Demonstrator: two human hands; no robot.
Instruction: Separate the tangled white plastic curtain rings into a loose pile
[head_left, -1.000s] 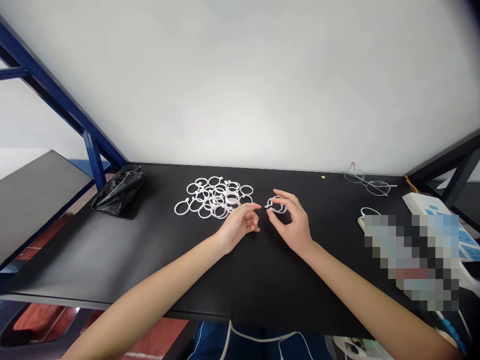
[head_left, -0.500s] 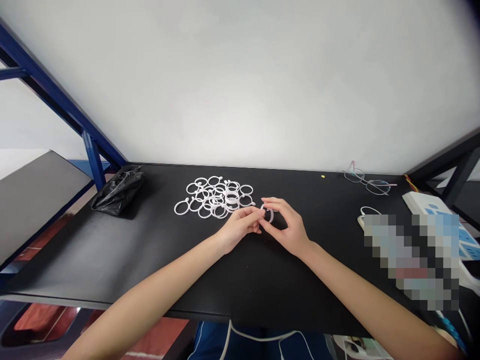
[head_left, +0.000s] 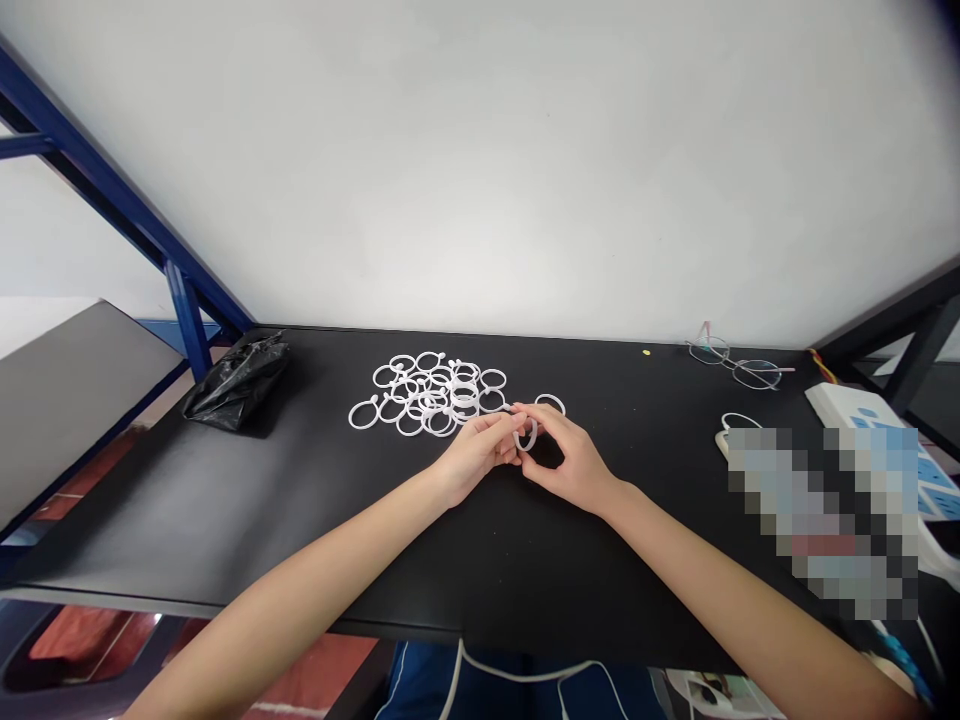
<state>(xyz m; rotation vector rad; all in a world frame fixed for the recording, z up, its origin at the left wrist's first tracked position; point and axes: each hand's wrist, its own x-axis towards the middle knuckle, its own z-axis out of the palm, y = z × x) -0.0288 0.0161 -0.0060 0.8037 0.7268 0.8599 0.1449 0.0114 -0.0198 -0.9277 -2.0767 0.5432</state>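
Between my two hands is a white plastic ring [head_left: 532, 438], held upright just above the black tabletop. My left hand [head_left: 480, 452] pinches its left side with thumb and fingers. My right hand [head_left: 566, 455] is closed round the other side, thumb below and fingers above. The fingers hide part of the ring. Behind my right fingers another white ring [head_left: 551, 398] lies on the table, partly covered. To the left spreads a loose pile of white rings [head_left: 431, 395], several of them with a small knob on the rim.
A crumpled black plastic bag [head_left: 240, 385] lies at the table's left end. Glasses [head_left: 739, 368] rest at the back right. Further right are a white power strip [head_left: 870, 420] and a blurred-out item [head_left: 817, 520]. A white wall [head_left: 480, 180] stands behind the black table [head_left: 300, 520].
The held ring has turned and shifted slightly left, and my right fingers have drawn closer to my left. The ring behind my right hand now shows more.
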